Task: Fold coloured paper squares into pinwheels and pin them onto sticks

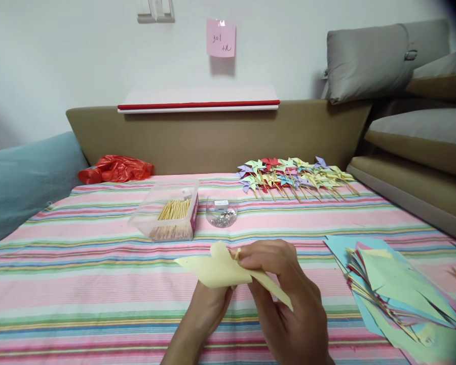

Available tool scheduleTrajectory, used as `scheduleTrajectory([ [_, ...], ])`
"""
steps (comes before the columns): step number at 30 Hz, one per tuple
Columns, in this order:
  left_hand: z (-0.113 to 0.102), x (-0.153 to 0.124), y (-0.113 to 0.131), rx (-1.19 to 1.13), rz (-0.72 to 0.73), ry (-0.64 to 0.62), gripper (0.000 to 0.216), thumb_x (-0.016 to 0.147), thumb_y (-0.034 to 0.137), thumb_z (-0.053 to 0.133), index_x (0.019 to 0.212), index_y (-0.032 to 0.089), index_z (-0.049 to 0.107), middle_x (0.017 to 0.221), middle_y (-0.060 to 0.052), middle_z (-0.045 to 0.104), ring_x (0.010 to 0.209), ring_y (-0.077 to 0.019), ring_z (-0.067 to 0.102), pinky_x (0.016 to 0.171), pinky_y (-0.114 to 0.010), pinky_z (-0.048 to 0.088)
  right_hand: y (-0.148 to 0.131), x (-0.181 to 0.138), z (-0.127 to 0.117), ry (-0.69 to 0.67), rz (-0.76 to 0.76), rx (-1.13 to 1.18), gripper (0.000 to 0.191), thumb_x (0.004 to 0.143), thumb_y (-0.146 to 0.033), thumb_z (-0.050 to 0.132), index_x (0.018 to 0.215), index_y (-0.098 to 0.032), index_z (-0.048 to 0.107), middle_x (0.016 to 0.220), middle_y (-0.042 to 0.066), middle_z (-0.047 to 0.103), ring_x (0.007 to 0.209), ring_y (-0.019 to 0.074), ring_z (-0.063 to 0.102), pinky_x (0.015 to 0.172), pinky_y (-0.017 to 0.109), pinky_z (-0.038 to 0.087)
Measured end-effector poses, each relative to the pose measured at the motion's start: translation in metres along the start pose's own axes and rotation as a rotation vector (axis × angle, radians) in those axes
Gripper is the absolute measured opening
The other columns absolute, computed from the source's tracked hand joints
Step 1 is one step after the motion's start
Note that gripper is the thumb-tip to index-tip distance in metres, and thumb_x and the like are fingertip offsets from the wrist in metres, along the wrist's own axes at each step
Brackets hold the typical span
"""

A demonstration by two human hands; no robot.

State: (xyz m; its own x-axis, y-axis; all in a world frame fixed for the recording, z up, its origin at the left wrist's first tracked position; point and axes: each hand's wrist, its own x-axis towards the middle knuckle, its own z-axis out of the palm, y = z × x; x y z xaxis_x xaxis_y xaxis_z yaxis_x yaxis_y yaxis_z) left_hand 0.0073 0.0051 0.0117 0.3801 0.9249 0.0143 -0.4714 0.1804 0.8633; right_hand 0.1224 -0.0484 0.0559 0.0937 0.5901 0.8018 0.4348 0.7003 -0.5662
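A pale yellow paper pinwheel [222, 268], partly folded, is held up above the striped cloth between my two hands. My left hand [209, 306] grips it from below and behind, and the paper covers most of its fingers. My right hand [289, 289] is closed on the pinwheel's right side, thumb below and fingers above, its fingertips near the centre. A small pale tip, perhaps a stick end or a paper corner, pokes up at those fingertips. Beyond the hands are a clear round dish [222, 218] of small metal pins and a plastic box [167, 218] of thin wooden sticks.
Finished pinwheels [289, 177] in several colours lie in a heap at the back right. Cut paper sheets [399, 289] are stacked at the right. A red plastic bag [117, 168] sits at the back left. Cushions [418, 152] rise along the right side.
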Motion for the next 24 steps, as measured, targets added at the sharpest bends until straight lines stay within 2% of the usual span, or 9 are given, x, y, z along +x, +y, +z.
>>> scheduleTrajectory([
  [11, -0.016, -0.001, 0.002, 0.040, -0.038, -0.035, 0.028, 0.070, 0.026, 0.081, 0.097, 0.020, 0.075, 0.080, -0.004, 0.073, 0.089, -0.0254, 0.067, 0.079, -0.034, 0.055, -0.004, 0.005, -0.005, -0.038, -0.022, 0.005, 0.037, 0.083, 0.002, 0.048, 0.107, -0.022, 0.062, 0.103, 0.002, 0.072, 0.100, 0.0185, 0.064, 0.086, 0.036, 0.048],
  [15, -0.028, 0.002, 0.006, 0.087, -0.009, -0.136, 0.025, 0.071, 0.032, 0.082, 0.091, 0.020, 0.073, 0.080, -0.002, 0.069, 0.084, -0.0219, 0.063, 0.076, -0.031, 0.052, -0.004, 0.006, -0.005, -0.033, 0.012, 0.059, 0.033, 0.085, 0.000, 0.049, 0.104, -0.023, 0.062, 0.100, 0.000, 0.072, 0.098, 0.0182, 0.065, 0.085, 0.035, 0.048],
  [19, -0.037, 0.006, 0.019, 0.157, -0.003, -0.245, 0.026, 0.076, 0.040, 0.080, 0.077, 0.017, 0.068, 0.080, -0.001, 0.057, 0.074, -0.0151, 0.051, 0.069, -0.027, 0.046, -0.003, 0.005, -0.003, -0.045, 0.033, 0.103, 0.032, 0.086, -0.001, 0.049, 0.104, -0.024, 0.060, 0.102, 0.000, 0.072, 0.098, 0.0182, 0.066, 0.086, 0.036, 0.048],
  [24, -0.043, 0.008, 0.037, 0.291, 0.013, -0.322, 0.026, 0.079, 0.035, 0.077, 0.068, 0.016, 0.064, 0.074, 0.002, 0.047, 0.070, -0.0133, 0.042, 0.070, -0.027, 0.039, -0.003, 0.001, 0.003, -0.047, 0.045, 0.104, 0.031, 0.087, -0.002, 0.048, 0.103, -0.026, 0.059, 0.100, -0.001, 0.072, 0.094, 0.0175, 0.067, 0.083, 0.036, 0.048],
])
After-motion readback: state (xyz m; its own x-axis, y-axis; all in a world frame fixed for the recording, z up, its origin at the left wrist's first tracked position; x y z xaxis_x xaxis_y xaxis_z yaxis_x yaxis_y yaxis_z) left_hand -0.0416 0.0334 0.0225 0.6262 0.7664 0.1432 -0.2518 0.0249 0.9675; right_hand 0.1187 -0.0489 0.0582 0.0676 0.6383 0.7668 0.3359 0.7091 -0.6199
